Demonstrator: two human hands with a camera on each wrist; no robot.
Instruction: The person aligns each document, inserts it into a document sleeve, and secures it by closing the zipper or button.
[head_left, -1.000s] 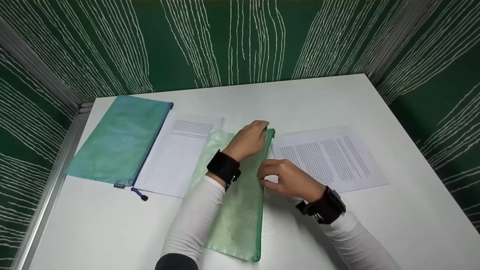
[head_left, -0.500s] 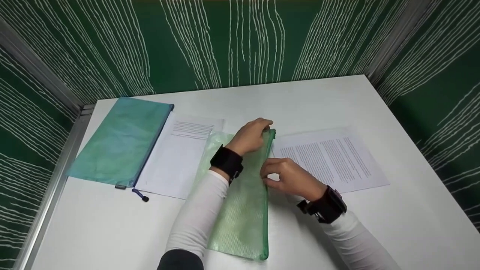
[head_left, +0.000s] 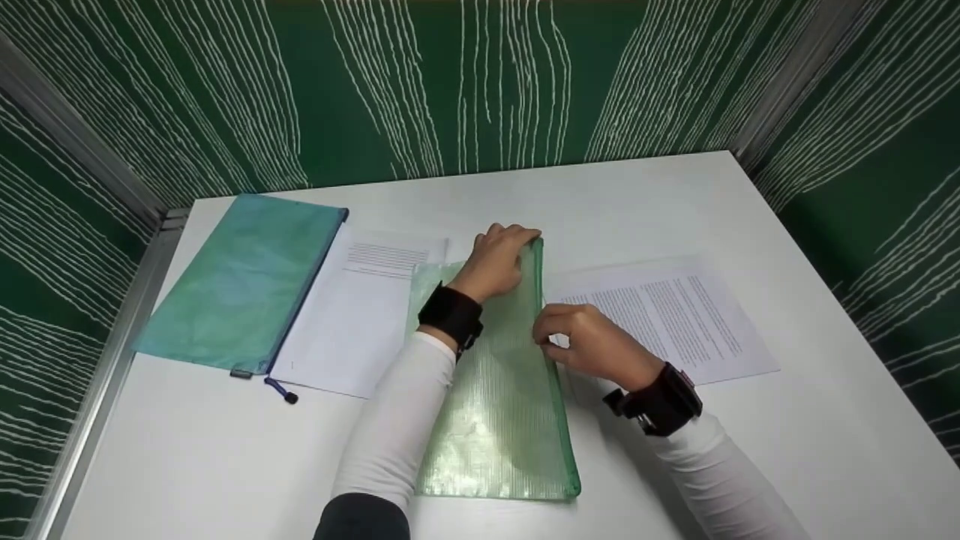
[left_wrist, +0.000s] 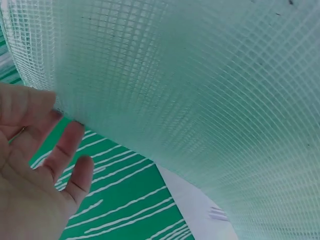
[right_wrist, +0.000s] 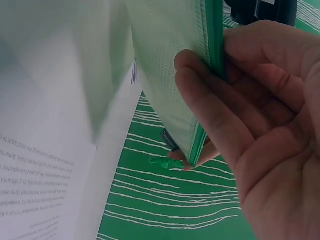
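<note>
A pale green mesh zipper pouch [head_left: 495,420] is raised off the white table, its dark green zipped edge to the right. My left hand [head_left: 493,262] pinches the far end of that edge; in the left wrist view the mesh hides part of the left hand [left_wrist: 40,165]. About midway along the zipped edge, my right hand [head_left: 589,341] pinches it between thumb and fingers. The right wrist view shows the right hand [right_wrist: 265,95] on the green zipper edge [right_wrist: 215,40]. A green zipper pull [right_wrist: 166,162] hangs by the far corner, near the left hand's fingertips.
At the left lies a teal zipper pouch [head_left: 240,285] with a dark blue zip and pull [head_left: 282,390]. A printed sheet [head_left: 330,330] is beside it, partly under my left arm and the pouch. Another printed sheet [head_left: 675,322] lies behind my right hand. Green walls surround the white table [head_left: 622,202].
The pale green pouch has tilted: its near end swings right and its far corner rises a little with my left hand. My right hand has shifted slightly up and right with the edge.
</note>
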